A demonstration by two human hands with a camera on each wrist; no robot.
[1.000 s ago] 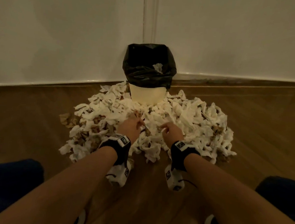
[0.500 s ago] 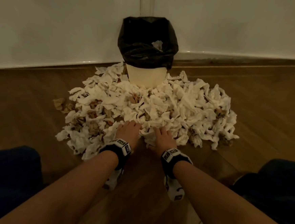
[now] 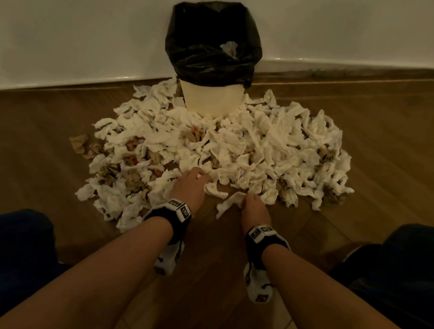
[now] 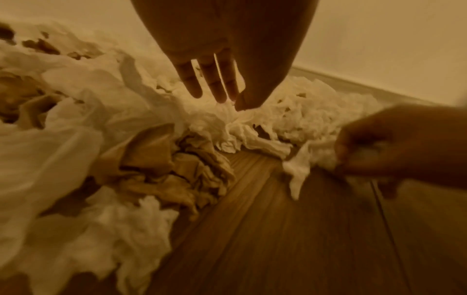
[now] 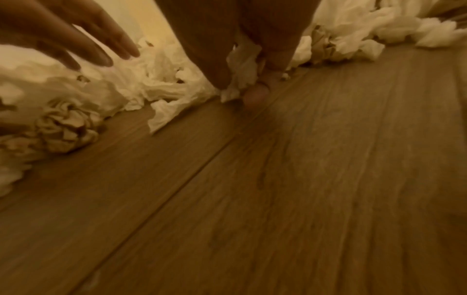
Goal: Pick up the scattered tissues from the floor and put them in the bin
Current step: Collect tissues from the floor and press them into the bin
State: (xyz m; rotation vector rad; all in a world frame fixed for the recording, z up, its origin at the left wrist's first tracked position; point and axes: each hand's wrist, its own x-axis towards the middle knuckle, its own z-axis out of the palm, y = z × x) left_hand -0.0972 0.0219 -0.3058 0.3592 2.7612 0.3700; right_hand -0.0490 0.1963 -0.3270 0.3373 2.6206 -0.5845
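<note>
A large heap of crumpled white tissues (image 3: 251, 146) with some brown ones lies on the wooden floor round the bin (image 3: 210, 99), a cream tub lined with a black bag (image 3: 211, 55). One tissue (image 3: 229, 47) lies in the bag. My left hand (image 3: 191, 184) is at the heap's near edge, fingers (image 4: 217, 87) straight, tips touching a white tissue (image 4: 227, 113). My right hand (image 3: 253, 206) pinches a white tissue (image 3: 229, 203) between thumb and fingers just off the heap; the same tissue (image 5: 241, 63) shows in the right wrist view, hanging to the floor.
The white wall (image 3: 79, 23) and its skirting run behind the bin. Bare wooden floor (image 3: 216, 255) lies between my forearms. My dark-trousered knees (image 3: 9, 252) sit at both lower corners. Brown crumpled paper (image 3: 82, 146) lies at the heap's left edge.
Both hands have drawn back from the middle of the heap to its near edge. My right hand has taken hold of a white tissue. The head view now looks closer and lower.
</note>
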